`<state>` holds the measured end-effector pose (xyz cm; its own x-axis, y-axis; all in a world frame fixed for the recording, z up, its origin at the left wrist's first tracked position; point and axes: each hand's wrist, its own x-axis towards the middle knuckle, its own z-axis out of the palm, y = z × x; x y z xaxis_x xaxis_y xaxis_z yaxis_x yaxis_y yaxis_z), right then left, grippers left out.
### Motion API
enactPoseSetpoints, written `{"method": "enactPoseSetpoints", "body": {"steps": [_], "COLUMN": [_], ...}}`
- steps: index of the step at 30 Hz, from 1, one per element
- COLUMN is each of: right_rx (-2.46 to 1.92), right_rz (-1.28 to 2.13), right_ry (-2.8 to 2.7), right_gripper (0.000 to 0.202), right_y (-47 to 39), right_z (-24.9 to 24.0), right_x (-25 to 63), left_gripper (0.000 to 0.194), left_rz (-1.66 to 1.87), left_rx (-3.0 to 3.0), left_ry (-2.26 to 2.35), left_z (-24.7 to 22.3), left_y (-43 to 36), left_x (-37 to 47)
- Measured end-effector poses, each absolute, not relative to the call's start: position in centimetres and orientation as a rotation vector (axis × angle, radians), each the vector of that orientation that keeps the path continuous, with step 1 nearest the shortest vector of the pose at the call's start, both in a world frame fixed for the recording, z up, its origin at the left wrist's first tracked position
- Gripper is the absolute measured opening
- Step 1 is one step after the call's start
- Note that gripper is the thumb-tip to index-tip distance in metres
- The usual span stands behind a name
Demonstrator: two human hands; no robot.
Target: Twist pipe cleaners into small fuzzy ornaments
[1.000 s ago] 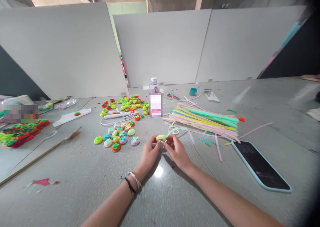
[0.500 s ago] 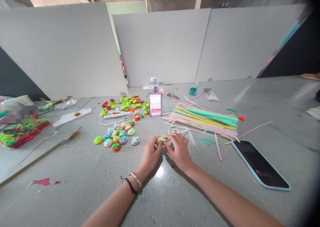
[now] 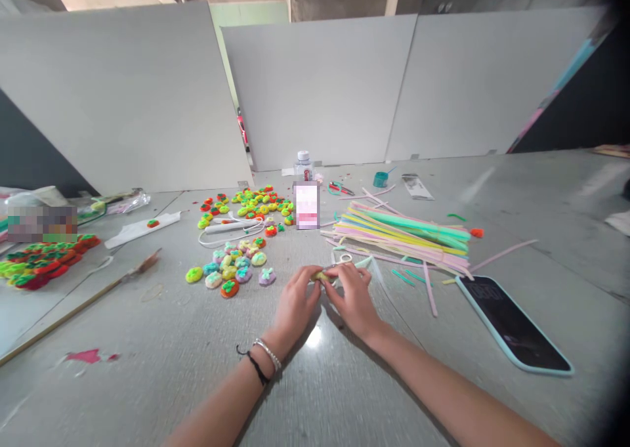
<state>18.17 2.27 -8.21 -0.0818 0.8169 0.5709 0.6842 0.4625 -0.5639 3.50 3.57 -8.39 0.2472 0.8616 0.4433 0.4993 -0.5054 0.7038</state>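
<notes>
Between the fingertips of both hands is a small yellow coil, apparently of pipe cleaner, [image 3: 320, 277] largely covered by the fingers. My left hand [image 3: 296, 300] pinches it from the left, thumb and forefinger closed. From the other side my right hand [image 3: 355, 297] closes its thumb and fingers on the same piece. Just beyond the right hand lies a white ring-shaped handle [image 3: 346, 258], partly hidden. To the left sits a group of pastel fuzzy discs with flower-like tops [image 3: 243, 275]. A bundle of coloured pipe cleaners [image 3: 408, 237] lies to the right.
Farther back are red and yellow fuzzy pieces [image 3: 256, 201], a clear bottle [image 3: 304, 167] and a teal tub [image 3: 380, 180]. A phone [image 3: 514, 325] lies at right. A wooden stick [image 3: 63, 316] and more fuzzy pieces [image 3: 49, 263] are at left. Grey panels [image 3: 319, 92] stand behind.
The fingers have closed farther over the yellow coil, so less of it shows. Both hands stay in nearly the same place, and the things on the table have not moved.
</notes>
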Motion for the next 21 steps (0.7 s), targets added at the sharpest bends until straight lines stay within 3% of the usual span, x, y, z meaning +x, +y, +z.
{"method": "enactPoseSetpoints", "body": {"steps": [6,13,21], "right_rx": [-1.220,-1.157,-1.169], "right_rz": [0.191,-0.119,0.342], "right_ry": [-1.945,-1.716,-1.843], "right_gripper": [0.006,0.024,0.013], "right_y": [2.0,1.3,2.6], "right_z": [-7.8,-8.0,-8.6], "right_x": [18.0,18.0,17.9], "left_gripper": [0.027,0.019,0.027], "left_rz": [1.071,1.079,1.045], "left_rx": [2.112,1.859,1.858], "left_ry": [1.280,1.466,1.442], "left_z": [-8.2,-8.6,-8.3], "left_y": [3.5,3.8,3.7], "left_x": [3.3,3.5,3.6]}}
